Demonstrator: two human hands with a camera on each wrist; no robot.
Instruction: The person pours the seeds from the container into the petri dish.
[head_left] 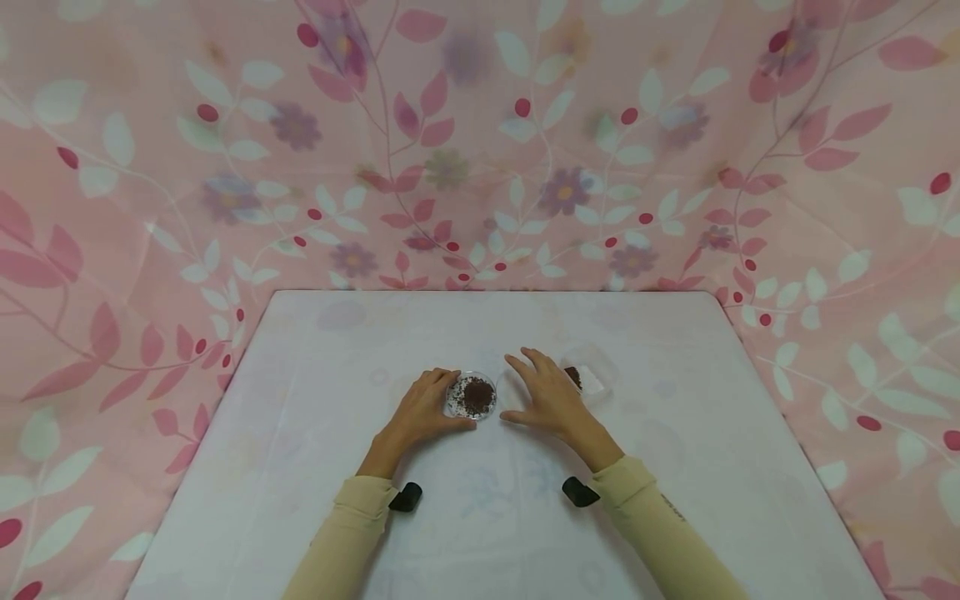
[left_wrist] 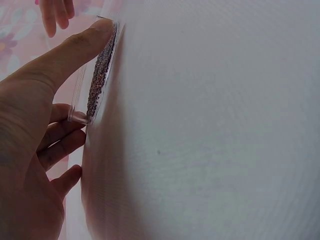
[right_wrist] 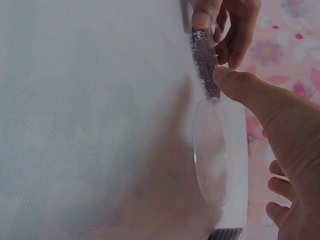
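A round clear petri dish [head_left: 476, 395] with dark brown granules in it sits at the middle of the table. My left hand [head_left: 424, 407] grips its rim between thumb and fingers, the thumb on the near side. Beside the dish lies a clear round lid [right_wrist: 210, 152], rim to rim with it in the right wrist view. My right hand [head_left: 552, 400] is spread over the lid's right side, fingers apart and holding nothing. Its thumb appears close to the dish in the right wrist view; whether it touches cannot be told.
Just behind the right hand stands a clear plastic box [head_left: 598, 367] with dark granules and something white, partly hidden by that hand. A white cloth covers the table [head_left: 480, 517]. Pink floral curtains [head_left: 480, 150] hang at the back and sides.
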